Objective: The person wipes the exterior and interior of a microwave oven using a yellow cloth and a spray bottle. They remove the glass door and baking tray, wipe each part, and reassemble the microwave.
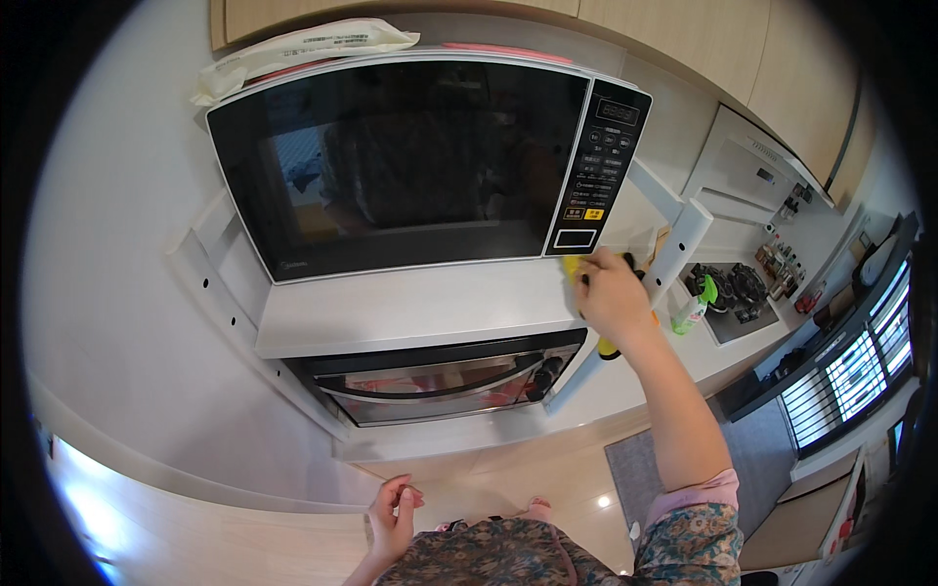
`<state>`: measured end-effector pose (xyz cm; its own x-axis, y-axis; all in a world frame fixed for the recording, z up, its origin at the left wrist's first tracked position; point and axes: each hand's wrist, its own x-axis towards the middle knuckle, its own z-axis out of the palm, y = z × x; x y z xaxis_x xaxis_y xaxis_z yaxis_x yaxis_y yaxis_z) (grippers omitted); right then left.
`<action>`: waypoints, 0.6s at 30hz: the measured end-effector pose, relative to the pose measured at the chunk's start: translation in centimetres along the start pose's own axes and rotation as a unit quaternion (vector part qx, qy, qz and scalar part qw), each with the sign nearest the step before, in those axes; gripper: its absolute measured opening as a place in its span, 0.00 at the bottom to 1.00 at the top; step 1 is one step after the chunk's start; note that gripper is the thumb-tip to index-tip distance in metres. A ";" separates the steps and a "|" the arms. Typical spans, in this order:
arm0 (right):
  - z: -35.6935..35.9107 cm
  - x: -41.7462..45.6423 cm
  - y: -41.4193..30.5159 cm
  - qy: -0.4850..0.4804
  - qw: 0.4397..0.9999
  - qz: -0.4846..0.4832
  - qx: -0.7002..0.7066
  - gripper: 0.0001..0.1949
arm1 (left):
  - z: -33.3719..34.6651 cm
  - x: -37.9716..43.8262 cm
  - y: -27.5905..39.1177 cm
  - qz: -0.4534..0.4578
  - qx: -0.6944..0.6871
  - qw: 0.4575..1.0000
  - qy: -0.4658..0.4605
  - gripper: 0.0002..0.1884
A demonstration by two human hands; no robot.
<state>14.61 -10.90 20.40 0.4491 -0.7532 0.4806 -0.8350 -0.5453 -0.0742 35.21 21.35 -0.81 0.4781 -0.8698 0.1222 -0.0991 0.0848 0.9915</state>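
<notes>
My right hand [614, 297] reaches to the right end of the white shelf [410, 304], just under the lower right corner of a microwave oven [410, 146]. Its fingers are closed around a yellow and black object [572, 266]; the hand hides most of it, so its kind is unclear. Below the wrist, a yellow and black handle-like part [608, 347] shows; I cannot tell whether it belongs to the same object. My left hand [394, 516] hangs low in front of my body, fingers loosely curled, holding nothing visible. The microwave's door is closed.
Below the shelf sits a toaster oven [447, 381] with a curved handle. White perforated uprights [685, 238] flank the shelf. A spray bottle [692, 308] with a green head stands by the gas hob [733, 293]. A plastic packet [308, 55] lies atop the microwave, beneath wooden cabinets [659, 33].
</notes>
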 end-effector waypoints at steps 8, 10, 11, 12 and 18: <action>1.8 0.5 -3.4 0.060 0.992 0.023 -0.110 0.12 | -0.9 -0.7 -1.7 -0.036 -0.015 0.999 0.018 0.13; 2.6 0.1 -6.8 0.095 0.994 -0.028 -0.049 0.12 | -0.1 -0.4 -1.1 -0.044 -0.018 0.999 -0.003 0.13; 2.2 -0.1 -8.8 0.082 0.996 -0.027 -0.015 0.14 | 0.1 -0.2 -1.1 -0.037 -0.017 0.999 -0.015 0.12; 1.9 -0.3 -8.2 0.080 0.996 -0.030 0.032 0.15 | 0.4 0.1 -1.1 -0.029 -0.018 0.999 -0.032 0.12; -0.1 -0.6 -0.3 0.039 0.998 0.053 -0.024 0.14 | 0.3 0.8 -1.5 0.009 -0.012 0.998 -0.053 0.12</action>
<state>14.52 -10.28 20.17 0.3322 -0.7736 0.5396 -0.8917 -0.4440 -0.0876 35.47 20.33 -2.20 0.3815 -0.9143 0.1359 -0.0852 0.1117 0.9901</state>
